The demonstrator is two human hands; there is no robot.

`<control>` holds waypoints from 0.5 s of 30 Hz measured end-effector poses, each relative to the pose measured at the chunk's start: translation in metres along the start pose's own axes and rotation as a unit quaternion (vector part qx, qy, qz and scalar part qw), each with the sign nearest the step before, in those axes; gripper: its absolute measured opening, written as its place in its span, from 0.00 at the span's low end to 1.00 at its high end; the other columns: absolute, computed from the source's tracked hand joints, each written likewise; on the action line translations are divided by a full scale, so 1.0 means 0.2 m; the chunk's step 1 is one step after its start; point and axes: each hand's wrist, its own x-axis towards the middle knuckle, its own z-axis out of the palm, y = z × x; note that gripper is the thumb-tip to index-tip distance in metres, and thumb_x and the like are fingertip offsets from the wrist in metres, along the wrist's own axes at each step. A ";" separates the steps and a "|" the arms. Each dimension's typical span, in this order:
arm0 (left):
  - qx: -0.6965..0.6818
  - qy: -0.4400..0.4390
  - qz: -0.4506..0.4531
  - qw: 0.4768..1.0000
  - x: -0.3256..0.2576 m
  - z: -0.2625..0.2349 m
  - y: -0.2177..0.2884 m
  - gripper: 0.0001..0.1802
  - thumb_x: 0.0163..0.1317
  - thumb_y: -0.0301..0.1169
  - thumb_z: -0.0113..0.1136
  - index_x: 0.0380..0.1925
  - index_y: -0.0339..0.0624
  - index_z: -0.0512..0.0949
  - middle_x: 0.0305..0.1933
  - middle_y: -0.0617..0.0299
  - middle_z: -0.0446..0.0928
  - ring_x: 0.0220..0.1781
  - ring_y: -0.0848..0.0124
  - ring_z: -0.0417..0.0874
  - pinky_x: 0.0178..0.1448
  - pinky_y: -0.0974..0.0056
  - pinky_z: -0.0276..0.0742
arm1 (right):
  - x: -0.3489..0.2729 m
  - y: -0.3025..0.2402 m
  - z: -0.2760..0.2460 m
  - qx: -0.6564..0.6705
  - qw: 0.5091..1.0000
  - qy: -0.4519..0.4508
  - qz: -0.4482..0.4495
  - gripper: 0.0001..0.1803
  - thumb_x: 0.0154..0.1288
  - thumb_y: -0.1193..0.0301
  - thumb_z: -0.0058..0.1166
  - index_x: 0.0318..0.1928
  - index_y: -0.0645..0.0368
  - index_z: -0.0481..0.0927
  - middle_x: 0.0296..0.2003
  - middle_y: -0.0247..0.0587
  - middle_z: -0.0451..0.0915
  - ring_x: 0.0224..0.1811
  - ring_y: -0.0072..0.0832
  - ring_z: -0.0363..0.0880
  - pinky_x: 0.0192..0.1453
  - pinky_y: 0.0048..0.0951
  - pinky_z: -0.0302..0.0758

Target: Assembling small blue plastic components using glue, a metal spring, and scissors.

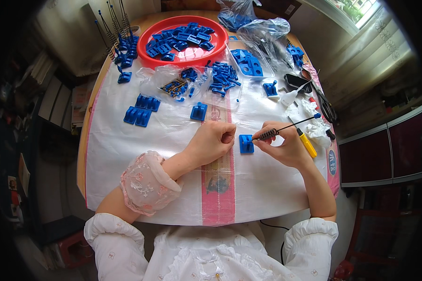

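Note:
My right hand (288, 147) pinches a black spring rod (268, 134), a thin rod with a coil near one end and a blue tip. The rod slants up to the right, and its coil end meets a small blue plastic bracket (246, 144) lying on the sheet. Left of that bracket, apart from it, my left hand (212, 143) is closed with its fingers curled in; whatever they hold, if anything, is hidden. Another blue bracket (199, 111) sits just beyond my left hand.
A red tray (144, 55) heaped with blue parts stands at the back. Nearer are a plastic bag (160, 75) with brass-coloured pieces and several loose blue pegs (224, 77). Brackets with upright spring rods (123, 44) crowd the back left. A yellow-handled tool (308, 145) lies beside my right wrist.

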 end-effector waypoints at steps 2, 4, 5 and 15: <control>0.000 -0.001 -0.001 1.000 0.00 0.00 0.00 0.17 0.61 0.21 0.64 0.22 0.33 0.64 0.18 0.56 0.60 0.22 0.70 0.59 0.29 0.60 0.62 | 0.00 0.00 0.00 0.000 1.000 0.001 -0.001 0.07 0.59 0.82 0.71 0.38 0.62 0.89 0.29 0.33 0.84 0.29 0.18 0.76 0.33 0.21 0.72; -0.001 -0.002 -0.004 1.000 0.00 0.00 0.00 0.17 0.61 0.21 0.64 0.22 0.33 0.64 0.18 0.56 0.60 0.22 0.70 0.59 0.29 0.60 0.61 | 0.00 0.00 0.00 0.002 1.000 0.003 -0.003 0.07 0.59 0.82 0.71 0.38 0.62 0.89 0.29 0.33 0.84 0.29 0.18 0.76 0.33 0.21 0.72; 0.000 -0.002 -0.003 1.000 0.00 0.00 0.00 0.17 0.61 0.21 0.64 0.22 0.33 0.64 0.18 0.56 0.60 0.22 0.70 0.59 0.29 0.60 0.61 | 0.00 0.00 0.00 0.003 1.000 0.004 -0.004 0.07 0.59 0.82 0.70 0.38 0.62 0.89 0.29 0.33 0.84 0.29 0.18 0.76 0.33 0.21 0.72; 0.002 -0.003 -0.004 1.000 0.00 0.00 0.00 0.16 0.62 0.22 0.65 0.22 0.32 0.65 0.18 0.56 0.61 0.22 0.70 0.60 0.29 0.60 0.62 | -0.01 0.00 0.00 -0.001 1.000 0.005 -0.005 0.07 0.58 0.82 0.71 0.38 0.62 0.89 0.29 0.34 0.84 0.29 0.18 0.76 0.33 0.22 0.72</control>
